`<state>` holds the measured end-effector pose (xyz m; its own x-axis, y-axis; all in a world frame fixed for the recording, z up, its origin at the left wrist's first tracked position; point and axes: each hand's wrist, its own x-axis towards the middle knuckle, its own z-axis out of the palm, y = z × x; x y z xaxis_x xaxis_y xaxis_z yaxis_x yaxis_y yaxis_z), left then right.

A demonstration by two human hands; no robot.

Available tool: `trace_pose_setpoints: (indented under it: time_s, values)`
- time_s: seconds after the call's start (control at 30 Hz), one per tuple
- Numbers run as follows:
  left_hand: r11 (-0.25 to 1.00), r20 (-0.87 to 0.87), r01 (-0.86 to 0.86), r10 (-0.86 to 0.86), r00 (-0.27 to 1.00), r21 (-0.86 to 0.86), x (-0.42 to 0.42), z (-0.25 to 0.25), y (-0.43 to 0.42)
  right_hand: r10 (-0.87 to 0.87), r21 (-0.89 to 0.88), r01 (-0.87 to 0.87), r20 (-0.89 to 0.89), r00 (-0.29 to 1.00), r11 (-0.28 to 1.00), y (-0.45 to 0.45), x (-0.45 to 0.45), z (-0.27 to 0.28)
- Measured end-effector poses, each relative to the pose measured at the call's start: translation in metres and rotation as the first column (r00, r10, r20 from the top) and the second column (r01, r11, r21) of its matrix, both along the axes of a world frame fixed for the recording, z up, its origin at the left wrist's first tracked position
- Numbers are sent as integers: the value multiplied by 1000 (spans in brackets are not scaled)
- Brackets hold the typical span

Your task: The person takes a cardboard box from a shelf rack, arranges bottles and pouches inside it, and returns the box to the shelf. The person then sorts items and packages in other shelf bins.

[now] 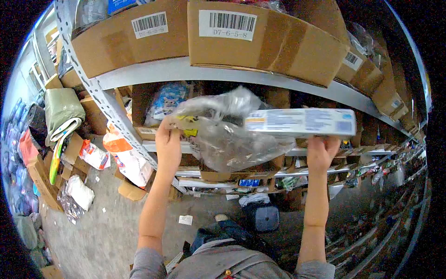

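Observation:
A clear plastic bag [227, 144] hangs crumpled between my two hands in front of the shelf. My left hand [168, 137] is closed on the bag's left edge, near a yellow patch seen through or on the plastic. My right hand [321, 148] grips a long, flat white box [299, 122] with blue and orange print from below, near its right end. The box's left end meets the bag; I cannot tell how far inside it lies. Behind the bag, a blue-and-white package [169, 100] sits in an open carton.
Barcoded cardboard boxes [267, 39] line the upper shelf [186, 69]. A perforated metal post [100, 100] stands at left. On the floor lie white-and-orange sacks [123, 156], a white bundle [80, 192] and paper scraps. A dark stool [267, 218] stands below; more shelving runs off right.

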<state>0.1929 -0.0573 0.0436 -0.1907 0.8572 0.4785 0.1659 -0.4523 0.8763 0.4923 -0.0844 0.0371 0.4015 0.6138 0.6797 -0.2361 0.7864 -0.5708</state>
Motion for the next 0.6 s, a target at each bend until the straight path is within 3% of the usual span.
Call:
trace_pose_setpoints:
  time_s: [0.03, 0.07, 0.1, 0.13, 0.17, 0.23, 0.3, 0.37, 0.47, 0.5, 0.6]
  values:
    - [998, 149, 31, -22, 989, -57, -1, 2, -2, -36, 47, 37, -22, 999, 998, -3, 3, 2]
    - [998, 150, 27, -19, 989, -57, -2, 1, -3, 44, 103, -27, -161, 986, 994, -6, 8, -1]
    - [994, 274, -9, 39, 961, -110, -4, 0, -5, 128, 166, -81, -292, 948, 983, -8, 16, -4]
    - [985, 391, -36, 99, 915, -166, -6, 0, -5, 128, 166, -82, -292, 948, 983, -10, 27, -9]
    - [973, 496, -53, 162, 853, -225, -9, -1, -6, -279, 98, 280, -24, 960, 955, -12, 36, -12]
    - [980, 449, -85, 160, 879, -182, -33, -19, -3, -624, 131, 613, 254, 739, 779, -16, 43, -13]
    - [985, 562, 168, -125, 817, -26, -58, -38, -5, -314, -5, 314, -45, 949, 950, -23, 32, 8]
    - [956, 653, 280, -267, 708, 87, -53, -29, -14, -333, 59, 333, -16, 943, 941, -22, 21, 6]
    - [904, 795, 338, -400, 456, 262, -32, -1, -34, -241, -24, 282, 455, 857, 959, -26, -4, 15]
    - [903, 796, 343, -400, 455, 258, -40, -7, -35, -191, -54, 274, 588, 786, 960, -24, -19, 23]
    - [798, 751, 554, -513, 416, 238, -64, -45, -28, 15, -195, 191, 737, 676, 962, 3, -61, 33]
